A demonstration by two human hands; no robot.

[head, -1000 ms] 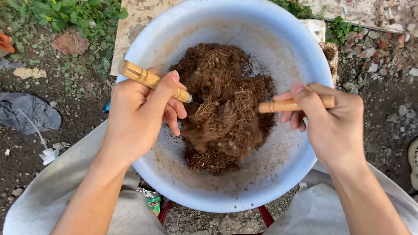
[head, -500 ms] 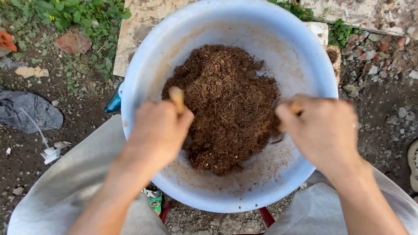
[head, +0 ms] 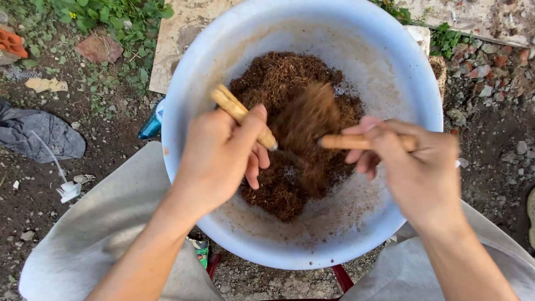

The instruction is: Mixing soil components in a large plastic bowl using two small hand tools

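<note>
Both hands were in the big pale blue basin (head: 184,83), which sat between the person's knees over bare ground. The left hand (head: 220,153) had its grip closed around a wooden handle (head: 239,114) slanting down to the right; the right hand (head: 415,164) was clamped on a second wooden handle (head: 348,141) lying nearly level and pointing left. Between them a clump of brown fibre (head: 304,120) was in the air, smeared with motion, above the heap of the same stuff (head: 278,75) piled in the middle and far side of the basin. By the look of it the loosening was well along: most of the heap read as fine, crumbly and evenly brown, though darker, denser patches near the front suggested more breaking up was left. Brown dust coated the near wall of the basin. The working ends of both tools were buried in the fibre, so their shape could not be told. The far rim of the basin was cut off at the top, and the red frame (head: 340,276) under it showed only in slivers. A grey cloth (head: 42,134) lay on the dirt to the left.
</note>
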